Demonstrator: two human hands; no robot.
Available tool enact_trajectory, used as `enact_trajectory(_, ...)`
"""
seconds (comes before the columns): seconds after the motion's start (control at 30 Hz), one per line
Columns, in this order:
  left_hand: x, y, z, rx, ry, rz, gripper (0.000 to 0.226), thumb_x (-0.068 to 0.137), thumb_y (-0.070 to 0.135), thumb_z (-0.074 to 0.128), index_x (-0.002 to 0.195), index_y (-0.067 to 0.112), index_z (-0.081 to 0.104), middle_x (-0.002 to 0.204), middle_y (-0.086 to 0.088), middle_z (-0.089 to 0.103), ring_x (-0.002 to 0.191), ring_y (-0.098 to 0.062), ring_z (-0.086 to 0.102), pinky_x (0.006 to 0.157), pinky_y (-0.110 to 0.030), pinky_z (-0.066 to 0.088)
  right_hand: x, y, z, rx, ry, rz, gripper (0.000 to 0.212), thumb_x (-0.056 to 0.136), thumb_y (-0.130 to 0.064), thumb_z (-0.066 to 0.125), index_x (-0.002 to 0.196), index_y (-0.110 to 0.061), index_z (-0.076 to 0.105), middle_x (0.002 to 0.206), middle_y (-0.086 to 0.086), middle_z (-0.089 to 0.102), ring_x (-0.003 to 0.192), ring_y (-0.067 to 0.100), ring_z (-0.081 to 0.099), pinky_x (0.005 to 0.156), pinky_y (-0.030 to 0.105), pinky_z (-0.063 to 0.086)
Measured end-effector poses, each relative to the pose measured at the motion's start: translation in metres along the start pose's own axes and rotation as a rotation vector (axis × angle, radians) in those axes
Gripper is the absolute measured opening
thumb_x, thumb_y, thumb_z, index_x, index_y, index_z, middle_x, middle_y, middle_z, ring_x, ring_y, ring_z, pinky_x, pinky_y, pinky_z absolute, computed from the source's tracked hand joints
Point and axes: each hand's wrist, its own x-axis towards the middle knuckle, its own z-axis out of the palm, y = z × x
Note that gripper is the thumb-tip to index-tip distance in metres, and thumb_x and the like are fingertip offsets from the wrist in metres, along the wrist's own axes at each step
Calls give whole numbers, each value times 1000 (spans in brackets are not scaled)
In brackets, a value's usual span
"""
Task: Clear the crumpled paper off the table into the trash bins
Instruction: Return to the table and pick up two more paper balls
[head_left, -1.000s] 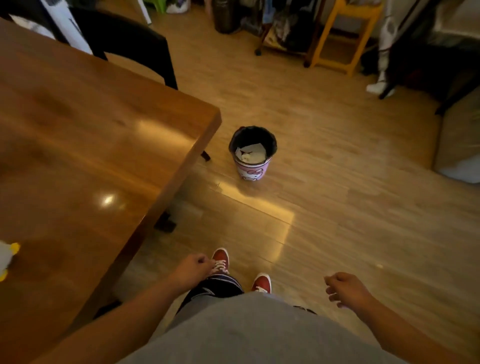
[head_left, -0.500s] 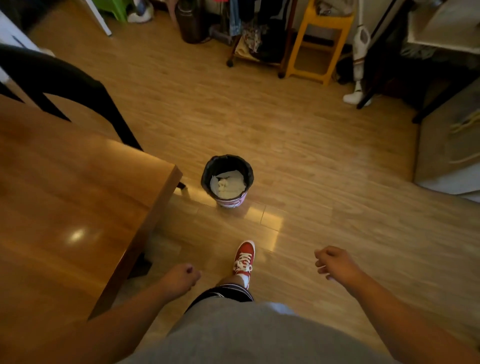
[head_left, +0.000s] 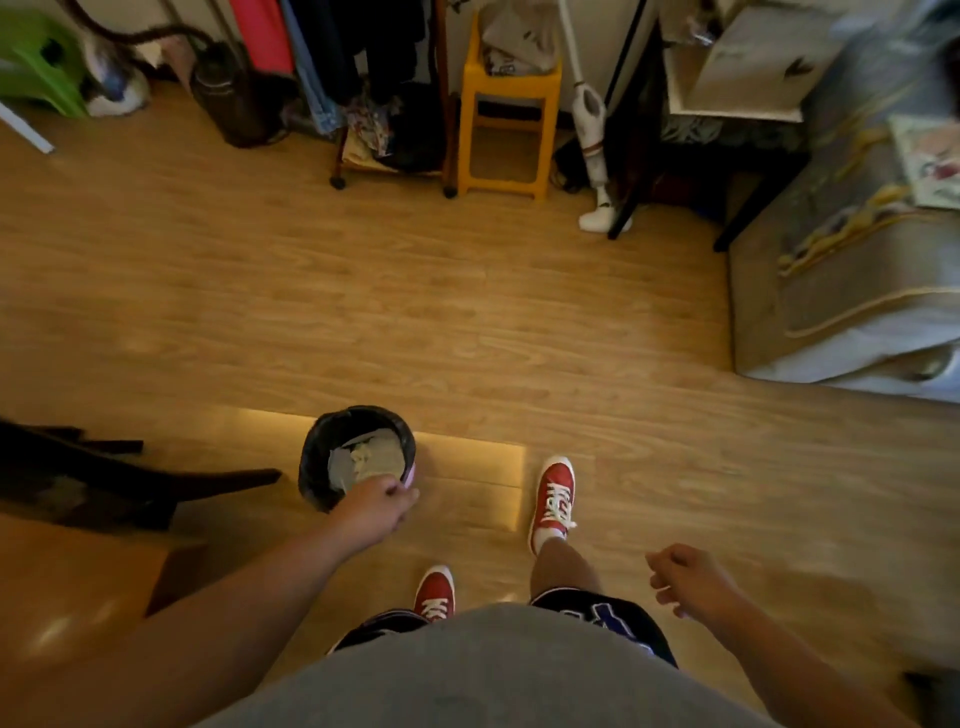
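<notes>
Wood floor (head_left: 467, 322), paper-filled trash bin (head_left: 316, 467)

Dim, warm indoor light, amber cast over the wood floor (head_left: 467, 322). One bright, hard-edged rectangle of light on the boards, running behind and to the right of the trash bin (head_left: 313, 467) — bin's inside stays dark. Soft glare spot on the table (head_left: 78, 571), bottom left. Heavy wide-angle bend at the edges. Bed (head_left: 857, 291) on the right and green stool (head_left: 31, 62) top left are smeared w/ motion blur. Centre is fairly sharp — corners murky, dark chair (head_left: 78, 478) at left soft.
</notes>
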Motion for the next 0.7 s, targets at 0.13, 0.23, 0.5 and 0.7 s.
enact_trajectory(0.13,40,82,2,-65,-10,-4,26,93,41,54,85,18,64,88,-8,71,84,-25,68,68,-36,53,52,-18,-57,-61,-13,36,26,94,-22,59,83,1,62,76,16,65,61,26,57,56,32,40)
enact_trajectory(0.23,52,127,1,-109,-13,-17,23,95,41,54,91,21,63,92,-2,70,83,-16,67,63,-26,50,84,-46,-98,-166,-29,47,27,94,-23,58,80,-1,63,74,16,68,60,26,59,54,31,41)
enact_trajectory(0.5,61,147,-25,-144,123,-94,27,91,33,51,74,13,55,72,-5,61,66,-19,55,64,-33,44,153,-215,-137,-398,-139,-187,28,93,-26,58,87,0,66,85,19,71,67,26,64,61,31,45)
enact_trajectory(0.7,83,106,-50,-392,177,-297,37,94,37,55,90,0,61,78,-10,62,69,-20,58,62,-31,44,188,-382,-88,-567,-263,-390,30,94,-28,57,87,0,65,86,20,70,77,32,68,65,33,46)
